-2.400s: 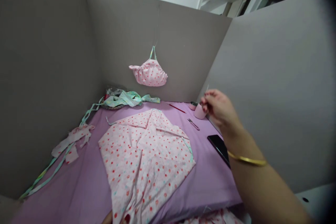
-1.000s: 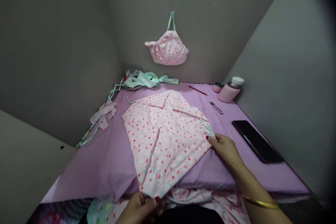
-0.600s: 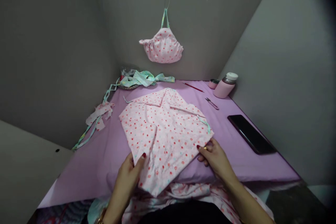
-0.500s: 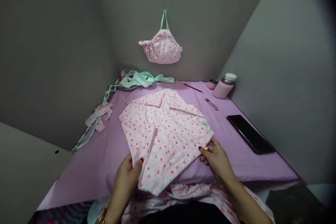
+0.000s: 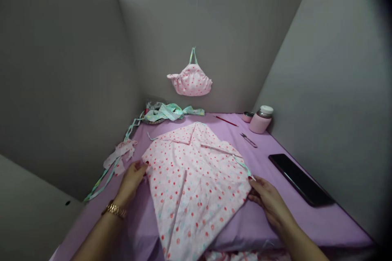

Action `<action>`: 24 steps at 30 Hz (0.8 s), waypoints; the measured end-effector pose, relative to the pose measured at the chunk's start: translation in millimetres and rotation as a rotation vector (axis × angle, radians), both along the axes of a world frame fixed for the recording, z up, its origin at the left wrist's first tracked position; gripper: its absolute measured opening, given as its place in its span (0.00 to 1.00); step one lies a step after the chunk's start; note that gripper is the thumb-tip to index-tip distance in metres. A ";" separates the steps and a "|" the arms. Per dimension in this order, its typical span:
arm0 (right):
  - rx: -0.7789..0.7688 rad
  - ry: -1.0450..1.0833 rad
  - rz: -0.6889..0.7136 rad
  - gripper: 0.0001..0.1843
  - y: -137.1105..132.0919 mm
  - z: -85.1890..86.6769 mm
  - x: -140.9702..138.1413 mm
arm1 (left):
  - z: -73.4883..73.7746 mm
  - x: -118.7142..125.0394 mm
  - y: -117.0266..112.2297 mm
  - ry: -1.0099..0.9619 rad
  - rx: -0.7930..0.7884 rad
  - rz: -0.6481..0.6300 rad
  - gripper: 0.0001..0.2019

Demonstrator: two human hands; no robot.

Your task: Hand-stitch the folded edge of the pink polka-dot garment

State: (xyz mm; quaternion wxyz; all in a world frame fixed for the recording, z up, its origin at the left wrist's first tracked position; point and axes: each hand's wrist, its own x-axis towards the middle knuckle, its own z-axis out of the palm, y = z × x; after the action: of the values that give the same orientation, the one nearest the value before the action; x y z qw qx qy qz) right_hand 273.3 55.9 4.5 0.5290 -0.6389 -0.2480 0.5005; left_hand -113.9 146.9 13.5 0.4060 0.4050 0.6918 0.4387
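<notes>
A pink cloth with red dots [image 5: 192, 179] lies spread on the purple table cover [image 5: 269, 220], its near end hanging over the front edge. My left hand [image 5: 131, 181], with a gold watch on the wrist, rests at the cloth's left corner, fingertips pinching its edge. At the right corner my right hand [image 5: 268, 200] holds the edge, fingers curled at the cloth's mint trim.
A small pink dotted pouch [image 5: 190, 79] hangs on the back partition. Mint fabric strips [image 5: 167, 112] and pink scraps [image 5: 118, 157] lie at the left. A pink flask [image 5: 260, 120], small snips [image 5: 248, 140], a red pencil [image 5: 225, 120] and a black phone [image 5: 301, 180] sit at the right.
My left hand moved from the cloth's near edge up to its left corner. My right hand shifted slightly to the right corner. The view tilted upward.
</notes>
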 end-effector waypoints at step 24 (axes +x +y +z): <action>0.036 -0.181 0.039 0.17 75.6 12.4 72.7 | -18.6 -9.4 -6.7 0.161 -0.094 -0.232 0.19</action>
State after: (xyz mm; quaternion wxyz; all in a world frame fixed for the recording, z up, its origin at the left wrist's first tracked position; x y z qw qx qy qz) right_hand 346.0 131.4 16.9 0.5059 -0.6670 -0.3160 0.4464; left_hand -123.3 140.3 -5.1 0.4157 0.4965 0.6906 0.3222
